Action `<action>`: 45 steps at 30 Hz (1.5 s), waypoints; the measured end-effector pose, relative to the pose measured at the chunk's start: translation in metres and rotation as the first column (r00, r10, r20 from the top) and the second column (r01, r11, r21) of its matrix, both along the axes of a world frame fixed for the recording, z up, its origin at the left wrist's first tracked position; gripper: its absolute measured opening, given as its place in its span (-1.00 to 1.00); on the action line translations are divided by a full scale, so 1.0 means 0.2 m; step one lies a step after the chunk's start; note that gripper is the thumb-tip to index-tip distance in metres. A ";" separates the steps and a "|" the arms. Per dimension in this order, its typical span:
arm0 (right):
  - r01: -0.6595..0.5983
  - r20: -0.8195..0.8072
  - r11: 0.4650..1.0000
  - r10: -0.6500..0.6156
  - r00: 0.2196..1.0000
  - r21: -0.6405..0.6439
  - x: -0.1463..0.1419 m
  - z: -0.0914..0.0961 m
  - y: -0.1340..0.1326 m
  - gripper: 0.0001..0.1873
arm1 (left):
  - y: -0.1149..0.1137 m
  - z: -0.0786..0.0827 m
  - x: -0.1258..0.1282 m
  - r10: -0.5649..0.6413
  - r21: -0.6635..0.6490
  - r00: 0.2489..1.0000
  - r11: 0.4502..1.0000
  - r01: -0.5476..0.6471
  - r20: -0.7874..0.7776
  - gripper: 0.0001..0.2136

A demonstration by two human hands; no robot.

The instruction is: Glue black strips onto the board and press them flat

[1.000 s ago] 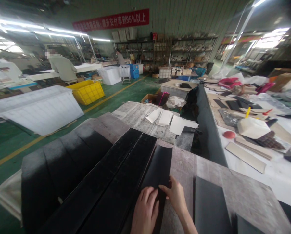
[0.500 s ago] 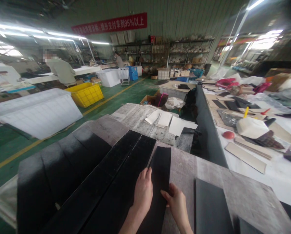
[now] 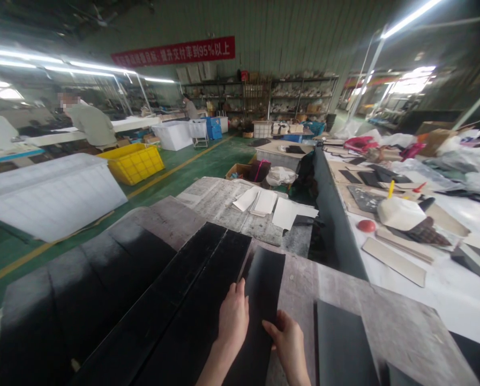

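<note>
A long black sheet [image 3: 265, 279] with straight edges lies lengthwise in front of me, its far end slightly bowed. My left hand [image 3: 234, 317] is closed on its left edge, fingers pressed together. On the opposite side my right hand [image 3: 287, 338] pinches the right edge between thumb and fingers. Just left of the sheet, and close alongside it, lie long black strips [image 3: 202, 279] on the worn table [image 3: 300, 279]. To the right of my right hand rests another dark panel [image 3: 344, 338]. The near ends of the sheet and strips run out of view.
More black pieces [image 3: 91, 279] cover the table's left part. White sheets [image 3: 260, 201] lie farther back. On the right bench are a white plastic container [image 3: 400, 213], a red ball-like object [image 3: 366, 225] and beige strips [image 3: 395, 261]. A person [image 3: 89, 120] works far left, beyond a yellow crate [image 3: 133, 163].
My view has turned slightly right and up. Both hands stay on the same sheet, whose far end now looks more bowed and catches more light.
</note>
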State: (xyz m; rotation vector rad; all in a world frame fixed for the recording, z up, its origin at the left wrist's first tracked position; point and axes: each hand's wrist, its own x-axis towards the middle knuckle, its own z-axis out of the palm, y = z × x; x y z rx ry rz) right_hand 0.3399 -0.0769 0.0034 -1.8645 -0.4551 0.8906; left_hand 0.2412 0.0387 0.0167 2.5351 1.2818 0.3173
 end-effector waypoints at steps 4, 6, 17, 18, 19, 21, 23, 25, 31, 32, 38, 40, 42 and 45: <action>-0.003 0.087 1.000 0.004 0.996 -0.016 0.04 -0.02 0.04 -0.84 | 0.03 -0.05 0.00 0.003 0.014 1.000 1.000 -0.003 -0.002 -0.58; -0.004 0.098 1.000 0.007 0.995 -0.026 0.06 -0.03 0.07 -0.85 | 0.06 -0.07 0.01 0.002 0.024 1.000 1.000 -0.002 0.003 -0.56; -0.006 0.156 0.999 0.011 0.988 -0.035 0.15 -0.04 0.19 -0.87 | 0.17 -0.07 0.09 0.010 0.056 1.000 0.998 -0.010 -0.001 -0.44; -0.008 0.138 1.000 0.012 0.990 -0.029 0.16 -0.04 0.19 -0.87 | 0.17 -0.06 0.10 0.006 0.059 1.000 0.998 -0.006 0.002 -0.44; -0.012 0.117 1.000 0.014 0.993 -0.021 0.16 -0.05 0.20 -0.87 | 0.17 -0.05 0.10 0.000 0.061 1.000 0.998 -0.001 0.006 -0.45; -0.018 0.071 1.000 0.018 0.997 -0.006 0.16 -0.06 0.21 -0.87 | 0.17 -0.04 0.11 -0.011 0.064 1.000 0.998 0.010 0.020 -0.46; -0.015 0.033 1.000 0.015 0.999 -0.006 0.16 -0.07 0.21 -0.85 | 0.16 -0.03 0.12 -0.013 0.104 1.000 0.995 0.010 0.028 -0.48; -0.009 0.014 1.000 0.009 1.000 -0.018 0.17 -0.07 0.22 -0.82 | 0.14 -0.03 0.12 -0.008 0.189 1.000 0.982 0.003 0.026 -0.50; 0.043 0.079 0.999 -0.041 0.996 -0.023 0.18 -0.03 0.23 -0.80 | 0.07 -0.11 0.15 -0.187 0.275 0.982 0.946 0.173 0.024 -0.59; 0.055 0.096 0.998 -0.054 0.994 -0.017 0.18 -0.03 0.23 -0.81 | 0.07 -0.13 0.16 -0.215 0.268 0.976 0.943 0.199 0.033 -0.60; 0.109 0.089 0.994 -0.108 0.990 -0.011 0.18 -0.06 0.24 -0.81 | 0.09 -0.19 0.17 -0.245 0.266 0.966 0.940 0.216 0.079 -0.63; 0.112 0.100 0.994 -0.110 0.989 -0.014 0.19 -0.06 0.25 -0.81 | 0.10 -0.19 0.17 -0.246 0.266 0.966 0.939 0.217 0.079 -0.64; 0.102 0.135 0.994 -0.097 0.986 -0.028 0.19 -0.06 0.25 -0.82 | 0.10 -0.20 0.17 -0.247 0.271 0.965 0.938 0.217 0.083 -0.63; 0.090 0.214 0.994 -0.074 0.974 -0.066 0.19 -0.03 0.26 -0.81 | 0.08 -0.23 0.17 -0.237 0.279 0.967 0.938 0.205 0.087 -0.61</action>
